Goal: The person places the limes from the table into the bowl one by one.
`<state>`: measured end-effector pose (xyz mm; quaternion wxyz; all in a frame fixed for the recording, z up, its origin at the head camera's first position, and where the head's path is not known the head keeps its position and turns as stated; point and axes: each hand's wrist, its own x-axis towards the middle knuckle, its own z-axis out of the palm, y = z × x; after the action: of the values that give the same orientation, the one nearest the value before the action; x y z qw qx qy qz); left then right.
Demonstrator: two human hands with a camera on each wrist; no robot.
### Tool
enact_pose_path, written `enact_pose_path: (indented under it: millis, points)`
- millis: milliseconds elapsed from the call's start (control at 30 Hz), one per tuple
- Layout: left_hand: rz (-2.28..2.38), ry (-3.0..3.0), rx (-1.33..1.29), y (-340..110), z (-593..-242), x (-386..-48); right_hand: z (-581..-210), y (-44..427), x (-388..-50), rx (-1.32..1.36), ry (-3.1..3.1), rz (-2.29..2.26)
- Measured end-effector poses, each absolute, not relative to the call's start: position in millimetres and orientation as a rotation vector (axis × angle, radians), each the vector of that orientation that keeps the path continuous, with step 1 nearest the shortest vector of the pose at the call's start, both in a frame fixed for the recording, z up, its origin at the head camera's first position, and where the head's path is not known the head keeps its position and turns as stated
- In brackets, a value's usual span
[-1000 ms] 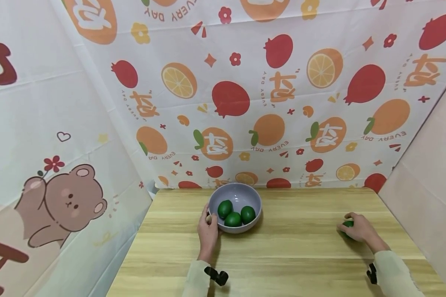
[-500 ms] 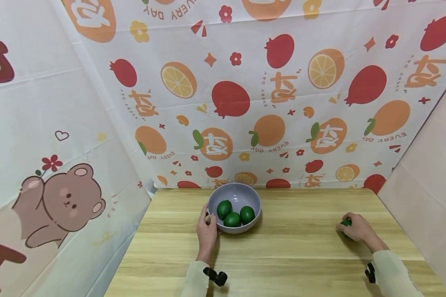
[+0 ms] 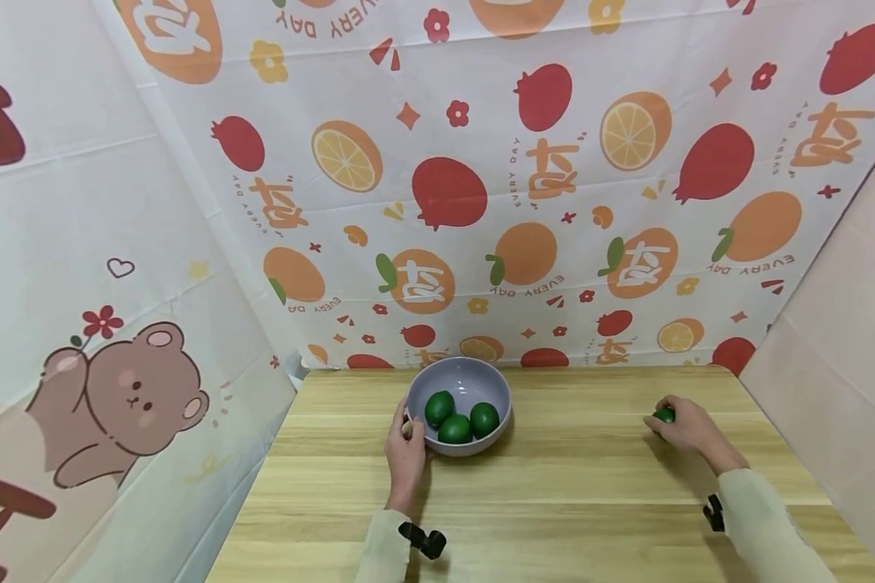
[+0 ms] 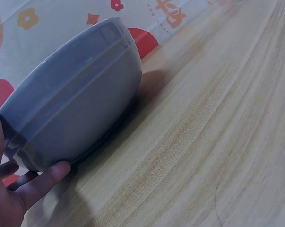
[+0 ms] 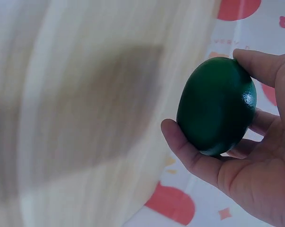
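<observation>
A grey-purple bowl (image 3: 459, 372) stands near the table's back edge with three dark green limes (image 3: 455, 429) in it. My left hand (image 3: 406, 457) grips the bowl's left side; in the left wrist view the bowl's outer wall (image 4: 81, 90) shows, with the thumb up by the rim and fingertips (image 4: 57, 172) low near its base. Over the right part of the table, my right hand (image 3: 689, 425) holds another green lime (image 5: 217, 106) between thumb and fingers. The right wrist view shows this lime off the wood, its shadow cast below.
The wooden table (image 3: 569, 486) meets a fruit-printed cloth (image 3: 583, 308) at its back. A cloth with a bear print (image 3: 142, 393) hangs at the left, and a plain pale panel (image 3: 838, 340) borders the right side.
The right hand has closed around the lime and lifted it, shifting slightly left and toward the back. The left hand and the bowl stay in place.
</observation>
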<state>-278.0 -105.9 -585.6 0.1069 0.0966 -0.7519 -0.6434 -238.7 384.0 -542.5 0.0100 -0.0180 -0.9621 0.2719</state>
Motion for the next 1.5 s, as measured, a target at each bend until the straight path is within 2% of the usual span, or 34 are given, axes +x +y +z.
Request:
enact_pose_path:
  millis: [800,1500]
  points:
    - [-1.934,-2.179,0.335,-107.2,-589.5,-274.3,-496.1,295.2,-291.0,0.256,-2.861,0.918]
    - [-1.938,-2.178,0.313,-105.2,-587.4,-277.0,-485.9,209.5,-322.0,0.332,-2.930,0.828]
